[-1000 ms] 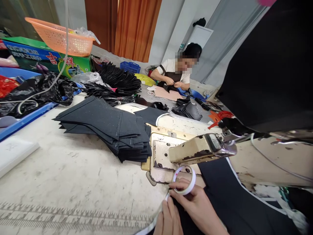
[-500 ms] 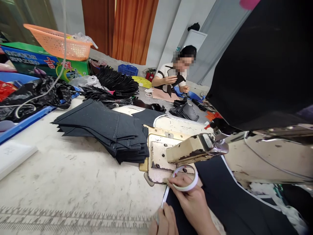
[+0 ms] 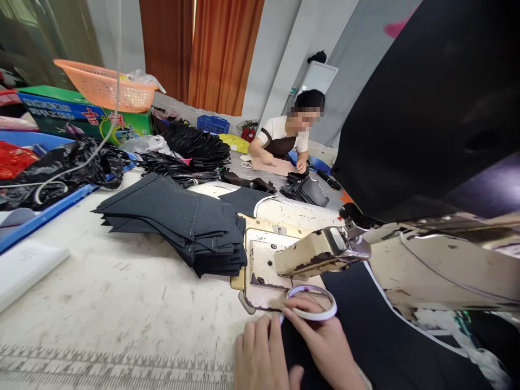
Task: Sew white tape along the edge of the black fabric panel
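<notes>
My right hand (image 3: 327,346) grips a roll of white tape (image 3: 331,311), its ring standing out above the fingers. Under both hands lies a dark fabric piece (image 3: 296,346), with a short bit of white tape showing along its left edge. My left hand (image 3: 260,355) rests on that edge, fingers stretched out side by side and the thumb apart. The fingertips of the two hands nearly meet at the tape. Just beyond them is the worn cream sewing machine (image 3: 306,254). Another dark fabric piece with a white edge (image 3: 365,319) lies to the right.
A stack of dark fabric pieces (image 3: 179,216) sits left of the machine. A printed ruler scale (image 3: 122,368) runs along the front of the table. At left are a white box (image 3: 32,271) and a blue tray (image 3: 77,203). A co-worker (image 3: 284,135) sits across the table.
My left hand has moved up and now lies over the taped edge. My right hand and the tape roll have shifted slightly right and down. The co-worker has lowered both hands to the table.
</notes>
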The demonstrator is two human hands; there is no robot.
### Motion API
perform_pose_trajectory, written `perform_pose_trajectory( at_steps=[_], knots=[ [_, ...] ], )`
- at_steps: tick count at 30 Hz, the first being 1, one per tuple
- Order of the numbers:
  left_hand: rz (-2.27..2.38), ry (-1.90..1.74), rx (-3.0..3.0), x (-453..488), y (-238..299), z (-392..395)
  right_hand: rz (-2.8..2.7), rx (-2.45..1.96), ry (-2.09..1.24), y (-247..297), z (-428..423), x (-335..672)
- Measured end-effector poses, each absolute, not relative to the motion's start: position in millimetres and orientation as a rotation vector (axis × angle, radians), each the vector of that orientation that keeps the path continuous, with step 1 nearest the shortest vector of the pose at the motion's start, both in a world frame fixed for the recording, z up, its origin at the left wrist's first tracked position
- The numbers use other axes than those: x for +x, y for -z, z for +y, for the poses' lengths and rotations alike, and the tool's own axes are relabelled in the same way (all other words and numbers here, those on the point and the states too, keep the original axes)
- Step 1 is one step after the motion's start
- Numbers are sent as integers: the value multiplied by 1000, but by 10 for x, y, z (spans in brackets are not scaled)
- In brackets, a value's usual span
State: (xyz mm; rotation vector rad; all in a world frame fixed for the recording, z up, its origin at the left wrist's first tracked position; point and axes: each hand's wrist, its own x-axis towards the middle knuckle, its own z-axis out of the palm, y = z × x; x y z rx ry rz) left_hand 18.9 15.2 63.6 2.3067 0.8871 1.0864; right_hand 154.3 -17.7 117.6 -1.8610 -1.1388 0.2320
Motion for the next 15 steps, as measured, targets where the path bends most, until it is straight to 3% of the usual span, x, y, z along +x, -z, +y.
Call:
perform_pose_trajectory(
  at_steps=[6,11,15],
  knots=[
    [640,-795,1690,293,-971,360,-969,-1694,-378,-1488,-315,1446],
    [608,-821,1638,310,-1138,354,-905,-1629,-580,-1501,-428,1447],
    [625,-821,1668,313,-1159,346,-939,-1605,-502,-1514,-480,1453]
  ],
)
